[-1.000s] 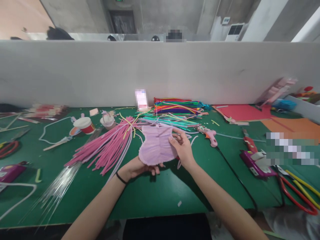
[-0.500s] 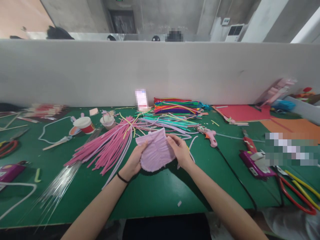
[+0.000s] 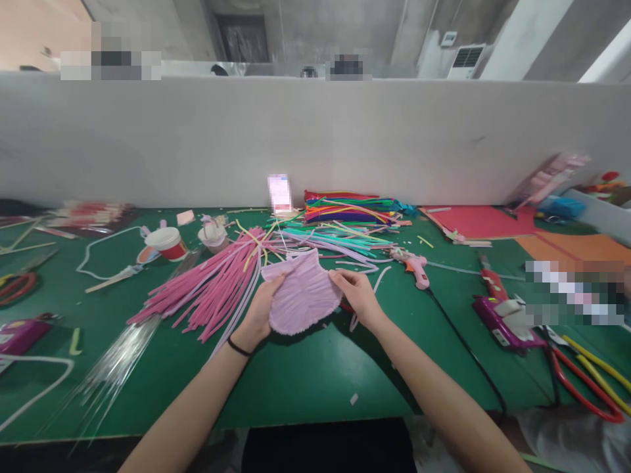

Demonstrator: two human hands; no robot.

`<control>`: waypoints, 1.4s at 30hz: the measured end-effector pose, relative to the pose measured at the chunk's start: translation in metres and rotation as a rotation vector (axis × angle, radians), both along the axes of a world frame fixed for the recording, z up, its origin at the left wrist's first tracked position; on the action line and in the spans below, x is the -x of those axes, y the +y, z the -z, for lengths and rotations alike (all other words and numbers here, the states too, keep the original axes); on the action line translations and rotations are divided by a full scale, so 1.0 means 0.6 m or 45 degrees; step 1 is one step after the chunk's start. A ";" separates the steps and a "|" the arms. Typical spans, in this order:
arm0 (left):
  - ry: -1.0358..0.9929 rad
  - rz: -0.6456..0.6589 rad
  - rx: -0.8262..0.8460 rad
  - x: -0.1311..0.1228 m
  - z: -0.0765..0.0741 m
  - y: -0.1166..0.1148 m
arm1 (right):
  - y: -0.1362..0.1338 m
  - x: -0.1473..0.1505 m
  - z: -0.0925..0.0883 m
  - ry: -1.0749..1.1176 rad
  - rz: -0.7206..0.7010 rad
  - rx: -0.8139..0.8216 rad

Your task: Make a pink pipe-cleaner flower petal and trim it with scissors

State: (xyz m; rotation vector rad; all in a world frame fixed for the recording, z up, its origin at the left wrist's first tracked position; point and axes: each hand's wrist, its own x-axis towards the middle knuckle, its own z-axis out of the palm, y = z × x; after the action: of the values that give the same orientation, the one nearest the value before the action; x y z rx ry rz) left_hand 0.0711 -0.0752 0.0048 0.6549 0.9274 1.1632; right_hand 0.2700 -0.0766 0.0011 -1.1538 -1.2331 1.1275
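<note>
A lilac fan-shaped piece of fuzzy pipe cleaners is held up over the table, its rows spreading toward a rounded lower edge. My left hand pinches its left side, thumb on the near face and the other fingers hidden behind. At the upper right edge, my right hand grips it between thumb and fingertips. Just left of my hands lies a bundle of pink pipe cleaners, with some lilac stems alongside. Beyond the piece are loose teal and lilac pipe cleaners.
A pink glue gun with a black cord lies to the right. Red-and-yellow-handled tools and a purple device are farther right. Paper cups and thin wires lie left. A grey partition stands behind the green table.
The lilac piece has shifted slightly left and its face has turned more toward me. My left hand moved left with it; both hands keep their grip.
</note>
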 end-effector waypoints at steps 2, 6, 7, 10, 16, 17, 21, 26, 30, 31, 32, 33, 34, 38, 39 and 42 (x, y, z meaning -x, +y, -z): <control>-0.003 0.019 0.001 0.000 0.001 0.000 | -0.001 -0.001 -0.003 -0.125 0.004 -0.060; 0.005 0.021 -0.009 -0.001 0.001 0.001 | -0.006 -0.001 -0.006 -0.313 0.061 -0.136; 0.014 0.013 -0.011 -0.001 0.000 0.001 | -0.007 -0.001 -0.006 -0.349 0.076 -0.163; 0.048 -0.004 -0.010 -0.004 -0.005 -0.002 | -0.007 -0.003 -0.005 -0.426 0.121 -0.250; 0.043 0.024 -0.016 -0.007 -0.007 -0.005 | -0.002 -0.005 0.000 -0.373 0.052 -0.195; 0.042 0.014 -0.020 -0.006 -0.006 -0.004 | -0.002 -0.005 0.001 -0.355 0.026 -0.180; 0.041 -0.051 -0.025 -0.001 0.002 0.002 | -0.003 -0.001 0.003 -0.336 -0.004 -0.279; 0.025 -0.097 0.012 0.006 0.006 0.008 | -0.001 -0.002 0.002 -0.320 0.031 -0.331; 0.015 -0.094 0.016 0.008 0.005 0.009 | 0.000 -0.005 0.001 -0.244 -0.004 -0.204; 0.013 -0.082 0.018 0.008 0.004 0.009 | 0.001 -0.006 0.002 -0.229 -0.003 -0.173; 0.016 -0.068 0.020 0.007 0.003 0.008 | 0.002 -0.006 0.003 -0.224 0.004 -0.147; 0.025 -0.053 0.021 0.007 0.002 0.007 | 0.002 -0.007 0.004 -0.230 0.013 -0.130; 0.036 -0.039 0.018 0.006 0.001 0.006 | 0.003 -0.008 0.004 -0.246 0.022 -0.122; 0.080 -0.028 -0.011 0.004 0.000 0.003 | 0.002 -0.009 0.005 -0.346 0.055 -0.176; 0.083 -0.033 -0.011 0.004 0.000 0.003 | 0.001 -0.009 0.005 -0.371 0.065 -0.198; 0.076 -0.041 0.002 0.005 0.002 0.004 | 0.000 -0.008 0.003 -0.414 0.082 -0.233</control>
State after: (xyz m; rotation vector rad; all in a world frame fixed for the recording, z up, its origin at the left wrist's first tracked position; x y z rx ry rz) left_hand 0.0682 -0.0729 0.0035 0.6783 0.9925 1.1766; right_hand 0.2750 -0.0766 -0.0009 -1.2582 -1.5023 0.7799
